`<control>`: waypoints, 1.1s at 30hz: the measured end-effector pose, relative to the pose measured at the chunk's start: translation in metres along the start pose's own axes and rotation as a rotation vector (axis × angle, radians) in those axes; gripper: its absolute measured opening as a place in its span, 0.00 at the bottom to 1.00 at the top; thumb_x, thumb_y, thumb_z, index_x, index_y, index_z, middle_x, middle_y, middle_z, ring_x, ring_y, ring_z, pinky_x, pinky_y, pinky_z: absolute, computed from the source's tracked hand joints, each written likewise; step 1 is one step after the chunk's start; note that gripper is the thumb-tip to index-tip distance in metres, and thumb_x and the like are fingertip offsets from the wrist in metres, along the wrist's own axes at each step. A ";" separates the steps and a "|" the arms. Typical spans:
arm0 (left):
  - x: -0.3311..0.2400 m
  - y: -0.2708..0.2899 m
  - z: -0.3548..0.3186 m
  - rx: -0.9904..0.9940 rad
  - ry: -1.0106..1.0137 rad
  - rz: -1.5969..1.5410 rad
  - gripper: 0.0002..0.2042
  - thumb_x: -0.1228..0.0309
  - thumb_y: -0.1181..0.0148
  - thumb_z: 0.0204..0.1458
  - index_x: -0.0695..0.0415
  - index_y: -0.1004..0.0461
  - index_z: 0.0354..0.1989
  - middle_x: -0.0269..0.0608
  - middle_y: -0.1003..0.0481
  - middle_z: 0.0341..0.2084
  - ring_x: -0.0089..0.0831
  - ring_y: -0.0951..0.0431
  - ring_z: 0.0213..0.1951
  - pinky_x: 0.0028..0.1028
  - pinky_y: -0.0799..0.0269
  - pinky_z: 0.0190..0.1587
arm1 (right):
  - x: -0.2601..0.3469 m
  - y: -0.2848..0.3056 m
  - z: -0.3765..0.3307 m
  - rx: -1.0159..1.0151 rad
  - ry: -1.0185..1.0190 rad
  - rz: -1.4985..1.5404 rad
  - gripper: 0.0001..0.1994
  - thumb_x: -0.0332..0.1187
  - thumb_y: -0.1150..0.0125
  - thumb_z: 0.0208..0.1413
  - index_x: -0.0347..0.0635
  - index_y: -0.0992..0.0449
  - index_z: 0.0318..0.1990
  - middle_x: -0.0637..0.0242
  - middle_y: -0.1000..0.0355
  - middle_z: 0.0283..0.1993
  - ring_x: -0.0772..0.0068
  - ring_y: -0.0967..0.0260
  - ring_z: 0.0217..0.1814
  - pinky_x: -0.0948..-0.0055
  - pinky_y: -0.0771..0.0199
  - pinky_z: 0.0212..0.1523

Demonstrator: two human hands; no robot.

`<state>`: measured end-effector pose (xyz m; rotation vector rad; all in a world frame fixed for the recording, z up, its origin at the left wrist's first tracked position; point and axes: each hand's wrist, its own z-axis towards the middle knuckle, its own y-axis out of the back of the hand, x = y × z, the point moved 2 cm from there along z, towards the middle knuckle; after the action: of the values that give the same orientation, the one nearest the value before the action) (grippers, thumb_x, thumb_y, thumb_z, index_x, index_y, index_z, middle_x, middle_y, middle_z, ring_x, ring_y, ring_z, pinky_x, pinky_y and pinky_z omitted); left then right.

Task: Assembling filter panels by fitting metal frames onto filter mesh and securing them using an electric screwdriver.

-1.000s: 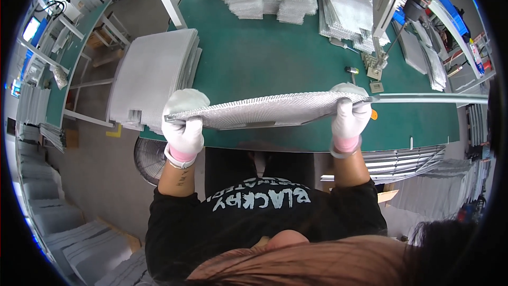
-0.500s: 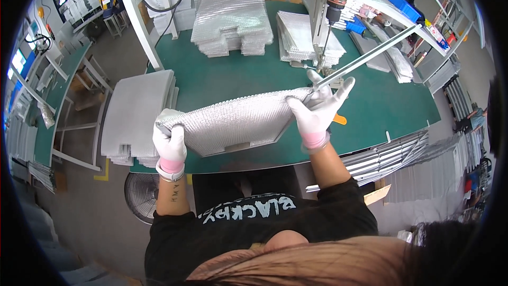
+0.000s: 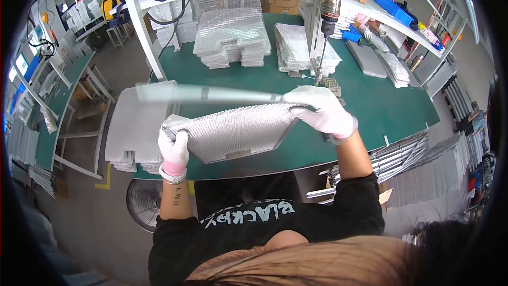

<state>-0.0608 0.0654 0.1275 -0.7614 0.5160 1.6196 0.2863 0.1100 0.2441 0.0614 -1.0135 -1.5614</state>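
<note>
A silvery mesh panel (image 3: 238,130) is held tilted above the green worktable (image 3: 394,111). My left hand (image 3: 174,145), in a white glove with a pink cuff, is closed around its left corner, thumb on the near face. At the panel's far right corner, my gloved right hand (image 3: 321,110) pinches a pale metal strip (image 3: 211,94). Motion blurs the strip, which reaches leftward just beyond the panel's far edge. Whether the strip touches that edge, I cannot tell. The right fingertips are partly hidden behind the strip and the panel corner.
A stack of grey panels (image 3: 129,122) lies at the left. Mesh sheets (image 3: 230,34) and another pile (image 3: 292,47) stand at the back. A powered screwdriver (image 3: 331,5) hangs near a metal post. Another person's gloved hand (image 3: 366,33) shows at the far right.
The strip has swung from pointing up and right to pointing left along the panel's far edge. My right hand has turned over and its spread fingers have closed; the left keeps its grip.
</note>
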 end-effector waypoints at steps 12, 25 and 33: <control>-0.043 0.000 0.020 0.170 0.005 -0.005 0.09 0.71 0.35 0.53 0.63 0.26 0.37 0.36 0.27 0.30 0.22 0.28 0.31 0.24 0.33 0.35 | 0.043 -0.014 0.055 0.424 0.356 -0.196 0.19 0.20 0.38 0.46 0.44 0.25 0.48 0.62 0.28 0.32 0.56 0.27 0.33 0.63 0.28 0.32; -0.037 -0.025 0.012 -0.387 -0.169 -0.136 0.29 0.84 0.30 0.43 0.59 0.37 0.55 0.42 0.28 0.45 0.21 0.25 0.35 0.19 0.26 0.39 | 0.048 -0.052 0.080 0.513 0.398 -0.175 0.25 0.20 0.40 0.48 0.44 0.26 0.56 0.59 0.33 0.31 0.53 0.30 0.33 0.61 0.29 0.33; -0.009 -0.016 0.008 -0.434 -0.345 0.467 0.27 0.79 0.28 0.43 0.58 0.30 0.53 0.47 0.24 0.46 0.34 0.21 0.42 0.28 0.25 0.43 | 0.045 -0.053 0.086 0.496 0.336 -0.112 0.28 0.20 0.41 0.48 0.45 0.28 0.60 0.57 0.35 0.29 0.54 0.32 0.30 0.61 0.31 0.32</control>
<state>-0.0459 0.0682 0.1405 -0.6807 0.0876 2.2903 0.1838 0.1153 0.2864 0.7106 -1.1153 -1.3077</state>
